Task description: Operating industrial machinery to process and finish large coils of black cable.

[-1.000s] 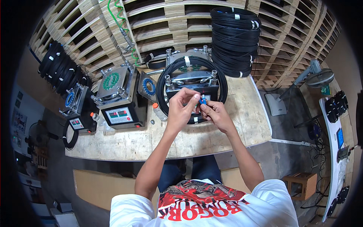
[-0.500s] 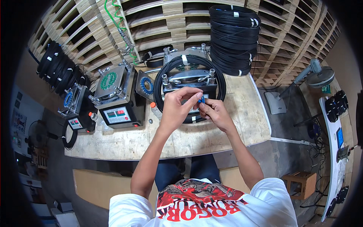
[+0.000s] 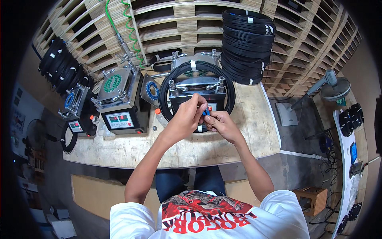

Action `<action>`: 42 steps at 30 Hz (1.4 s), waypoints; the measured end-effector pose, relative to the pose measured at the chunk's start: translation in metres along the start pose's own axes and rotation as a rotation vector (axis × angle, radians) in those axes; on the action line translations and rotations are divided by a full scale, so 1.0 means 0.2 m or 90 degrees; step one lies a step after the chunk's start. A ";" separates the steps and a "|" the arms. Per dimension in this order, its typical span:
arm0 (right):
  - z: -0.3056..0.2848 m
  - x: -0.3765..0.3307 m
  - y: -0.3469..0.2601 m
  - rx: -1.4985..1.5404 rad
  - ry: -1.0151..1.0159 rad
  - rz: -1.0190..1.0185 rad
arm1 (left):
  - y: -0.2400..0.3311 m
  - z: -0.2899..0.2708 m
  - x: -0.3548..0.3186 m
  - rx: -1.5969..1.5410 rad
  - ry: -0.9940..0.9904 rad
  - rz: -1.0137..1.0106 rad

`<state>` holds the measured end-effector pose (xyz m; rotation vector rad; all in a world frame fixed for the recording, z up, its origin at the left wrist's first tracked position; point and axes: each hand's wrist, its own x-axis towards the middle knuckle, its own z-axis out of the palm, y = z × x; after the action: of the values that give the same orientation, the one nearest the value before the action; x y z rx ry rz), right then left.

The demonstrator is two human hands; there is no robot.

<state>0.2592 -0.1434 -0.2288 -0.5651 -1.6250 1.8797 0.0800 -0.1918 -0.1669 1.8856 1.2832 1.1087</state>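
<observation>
hands [image 3: 203,115] now nearer, blue piece [image 3: 206,112]

Head-worn fisheye, looking steeply down, close over workbench [image 3: 223,147]; edges bowed

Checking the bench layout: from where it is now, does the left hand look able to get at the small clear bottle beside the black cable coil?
Probably yes. The left hand hovers close to the bottle, with only bare table between. It is busy on the small blue piece.

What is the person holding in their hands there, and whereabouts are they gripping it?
A small blue piece, pinched between the fingertips of the left hand and right hand, above the black cable coil. Which part of it they grip is too small to tell.
</observation>
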 end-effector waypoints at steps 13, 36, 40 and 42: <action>-0.04 0.01 0.00 0.090 0.052 -0.089 | -0.06 0.05 0.05 -0.055 0.208 0.090; -0.02 -0.04 0.09 0.092 0.083 -0.015 | -1.44 -1.58 -1.31 0.391 0.652 -0.524; -0.04 -0.08 0.04 0.051 0.127 -0.018 | -1.63 -1.51 -1.28 0.387 0.555 -0.663; -0.04 -0.09 0.04 0.045 0.130 -0.021 | -1.69 -1.50 -1.27 0.337 0.519 -0.724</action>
<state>0.2774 -0.1507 -0.2398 -0.6715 -1.4225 1.7847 -0.3788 -0.3031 -0.3802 0.5592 2.7803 0.8911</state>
